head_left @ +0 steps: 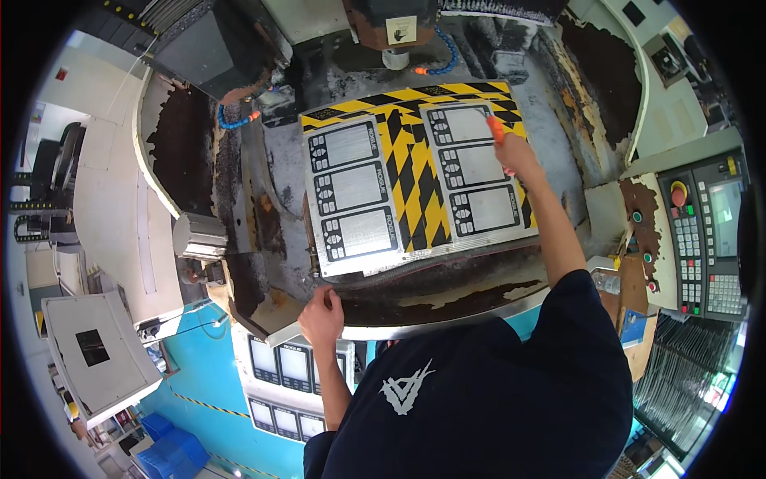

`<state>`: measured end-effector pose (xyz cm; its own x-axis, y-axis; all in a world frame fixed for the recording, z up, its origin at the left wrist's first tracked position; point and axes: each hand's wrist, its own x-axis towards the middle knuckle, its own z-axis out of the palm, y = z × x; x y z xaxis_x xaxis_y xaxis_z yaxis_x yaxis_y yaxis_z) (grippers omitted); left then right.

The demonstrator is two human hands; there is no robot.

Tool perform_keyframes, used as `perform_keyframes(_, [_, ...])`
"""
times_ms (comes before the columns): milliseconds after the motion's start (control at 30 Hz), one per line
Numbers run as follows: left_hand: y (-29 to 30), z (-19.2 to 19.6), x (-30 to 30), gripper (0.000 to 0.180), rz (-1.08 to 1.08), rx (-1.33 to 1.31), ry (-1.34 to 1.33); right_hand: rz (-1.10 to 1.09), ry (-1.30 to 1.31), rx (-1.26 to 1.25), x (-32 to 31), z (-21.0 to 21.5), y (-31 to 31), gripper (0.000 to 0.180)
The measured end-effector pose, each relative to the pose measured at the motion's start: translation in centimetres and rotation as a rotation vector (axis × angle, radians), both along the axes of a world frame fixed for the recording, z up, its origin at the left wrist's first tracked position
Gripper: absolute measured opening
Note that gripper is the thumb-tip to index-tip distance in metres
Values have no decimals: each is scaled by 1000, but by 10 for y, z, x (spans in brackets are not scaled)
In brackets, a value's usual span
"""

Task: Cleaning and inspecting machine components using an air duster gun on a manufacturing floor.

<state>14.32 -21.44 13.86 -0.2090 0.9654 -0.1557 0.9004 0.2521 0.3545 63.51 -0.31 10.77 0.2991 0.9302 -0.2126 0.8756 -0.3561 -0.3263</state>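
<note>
My right hand [517,156] reaches over the upper right of a metal plate and closes round an orange-handled tool [497,129]. The tool's tip points at the top right panel [461,126]; whether it touches cannot be made out. Several silver panels with black printed borders lie in two columns on the plate [351,266]. Yellow-and-black striped tape [415,180] runs between the columns and along the top and right. My left hand [321,319] is at the front edge of the machine, below the plate's lower left corner, with fingers curled; anything inside them is hidden.
Above the plate hangs the machine's spindle head [395,57], with a blue jointed coolant hose [447,56] beside it. A control panel [706,239] stands at the right. More bordered panels [291,367] lie below my left hand, near a blue bin [171,451].
</note>
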Motion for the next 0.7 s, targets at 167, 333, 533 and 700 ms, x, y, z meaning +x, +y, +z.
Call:
perform_keyframes(167, [-2, 1, -1, 20, -4, -26, 2, -180, 113, -209, -12, 35, -5, 32])
perform_keyframes(333, [-1, 2, 0, 20, -20, 2, 8, -101, -84, -15, 23, 7, -14, 33])
perform_keyframes(533, [-1, 1, 0, 20, -22, 17, -5, -7, -174, -33, 17, 11, -41, 33])
perform_keyframes(700, [-1, 1, 0, 20, -28, 7, 11, 165, -157, -175, 7, 22, -73, 31])
